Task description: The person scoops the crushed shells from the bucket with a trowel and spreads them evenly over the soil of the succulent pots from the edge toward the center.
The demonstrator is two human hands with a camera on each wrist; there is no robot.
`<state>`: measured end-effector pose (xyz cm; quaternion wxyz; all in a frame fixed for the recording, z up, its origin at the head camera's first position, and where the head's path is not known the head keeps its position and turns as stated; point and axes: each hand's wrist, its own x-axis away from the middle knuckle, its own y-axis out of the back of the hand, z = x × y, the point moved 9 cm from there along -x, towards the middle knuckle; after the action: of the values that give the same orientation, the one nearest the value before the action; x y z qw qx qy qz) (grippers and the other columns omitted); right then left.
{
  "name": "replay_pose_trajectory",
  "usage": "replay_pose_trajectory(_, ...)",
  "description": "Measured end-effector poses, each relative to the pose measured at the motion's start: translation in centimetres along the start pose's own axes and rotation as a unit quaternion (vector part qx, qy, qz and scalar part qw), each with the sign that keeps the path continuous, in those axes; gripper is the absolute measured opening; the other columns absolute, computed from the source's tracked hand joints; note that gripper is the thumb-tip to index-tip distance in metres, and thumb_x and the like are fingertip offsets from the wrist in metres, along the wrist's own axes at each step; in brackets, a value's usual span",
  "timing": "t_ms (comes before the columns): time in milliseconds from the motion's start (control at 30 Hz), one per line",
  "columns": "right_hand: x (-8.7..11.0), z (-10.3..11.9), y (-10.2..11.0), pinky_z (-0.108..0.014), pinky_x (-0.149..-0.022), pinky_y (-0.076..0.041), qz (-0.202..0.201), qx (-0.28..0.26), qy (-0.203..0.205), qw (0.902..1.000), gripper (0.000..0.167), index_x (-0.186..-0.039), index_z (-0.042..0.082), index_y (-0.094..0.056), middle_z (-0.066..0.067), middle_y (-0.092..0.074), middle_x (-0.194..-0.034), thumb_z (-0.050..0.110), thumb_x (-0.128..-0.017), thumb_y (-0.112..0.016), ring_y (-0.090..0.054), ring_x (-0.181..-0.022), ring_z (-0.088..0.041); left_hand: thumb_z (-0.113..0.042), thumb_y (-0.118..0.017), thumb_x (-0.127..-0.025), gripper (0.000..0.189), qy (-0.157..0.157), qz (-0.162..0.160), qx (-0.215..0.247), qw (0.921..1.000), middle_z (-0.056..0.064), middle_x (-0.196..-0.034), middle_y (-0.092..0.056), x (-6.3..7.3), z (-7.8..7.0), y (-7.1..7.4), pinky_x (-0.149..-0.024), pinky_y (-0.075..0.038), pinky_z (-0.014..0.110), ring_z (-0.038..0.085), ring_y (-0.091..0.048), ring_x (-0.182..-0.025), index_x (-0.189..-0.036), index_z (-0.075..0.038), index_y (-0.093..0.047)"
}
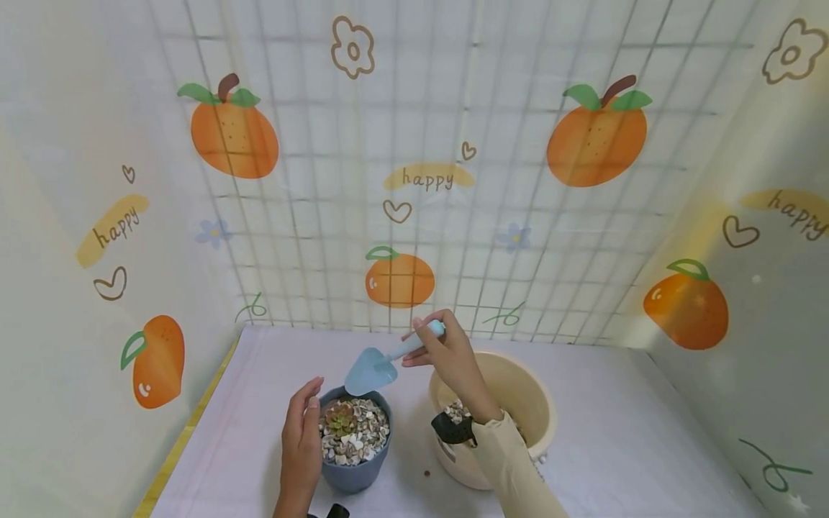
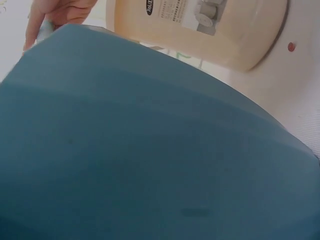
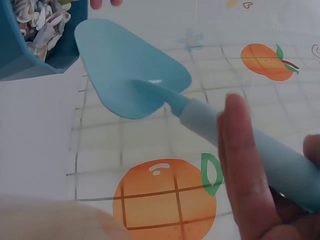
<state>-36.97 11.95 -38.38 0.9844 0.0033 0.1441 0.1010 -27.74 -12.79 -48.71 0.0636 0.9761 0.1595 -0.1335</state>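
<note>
My right hand grips the pale blue handle of a small trowel. The trowel's blade slants over the far rim of a blue-grey flower pot. Inside the pot, a small green and reddish succulent sits among pale shell-like chips. My left hand lies along the pot's left side, fingers extended. The pot's blue wall fills most of the left wrist view. In the right wrist view, the trowel blade is close beside the pot's edge and bears no chips on its visible face.
A cream bucket stands right of the pot, under my right forearm, with some pale chips inside. A small reddish-brown bit lies on the white tabletop between them. A printed curtain over a wire grid closes off the back.
</note>
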Motion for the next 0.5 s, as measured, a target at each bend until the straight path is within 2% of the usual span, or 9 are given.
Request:
replay_pose_trajectory(133,0.1,0.3,0.7,-0.048,-0.071,-0.062,-0.021,-0.011,0.019,0.9995,0.035,-0.119,-0.001,-0.046,-0.032,-0.069,-0.113,0.031,-0.11,-0.059,-0.074,-0.075,-0.041,-0.029,-0.038,-0.116,0.038,-0.011,-0.001,0.004,0.9999,0.002,-0.151,-0.053,-0.1,-0.8,0.0,-0.117,-0.032,0.049,0.02,-0.043,-0.143,-0.148,-0.019,-0.054)
replay_pose_trajectory(300,0.4,0.8,1.9,-0.048,-0.07,-0.062,-0.053,-0.035,0.036,0.9973,0.036,-0.118,-0.002,-0.046,-0.031,-0.071,-0.111,0.03,-0.109,-0.06,-0.075,-0.073,-0.037,-0.03,-0.037,-0.116,0.038,-0.013,0.002,0.009,0.9999,0.001,-0.151,-0.052,0.0,-2.0,0.0,-0.116,-0.033,0.051,0.019,-0.042,-0.144,-0.149,-0.021,-0.054)
replay_pose_trajectory(433,1.2,1.7,3.1,-0.048,-0.069,-0.062,-0.073,-0.046,0.051,0.9949,0.036,-0.118,-0.002,-0.047,-0.032,-0.07,-0.11,0.029,-0.109,-0.06,-0.075,-0.072,-0.034,-0.028,-0.037,-0.116,0.037,-0.025,0.013,0.026,0.9993,-0.001,-0.151,-0.052,0.3,-3.1,-0.6,-0.116,-0.032,0.051,0.019,-0.041,-0.144,-0.149,-0.021,-0.054)
replay_pose_trajectory(500,1.7,2.3,3.7,-0.048,-0.069,-0.062,-0.083,-0.044,0.057,0.9939,0.035,-0.117,-0.002,-0.047,-0.033,-0.07,-0.111,0.03,-0.109,-0.06,-0.075,-0.072,-0.033,-0.025,-0.038,-0.116,0.037,-0.039,0.018,0.032,0.9986,-0.002,-0.15,-0.053,0.5,-3.8,-1.2,-0.116,-0.033,0.041,0.019,-0.042,-0.144,-0.148,-0.021,-0.055)
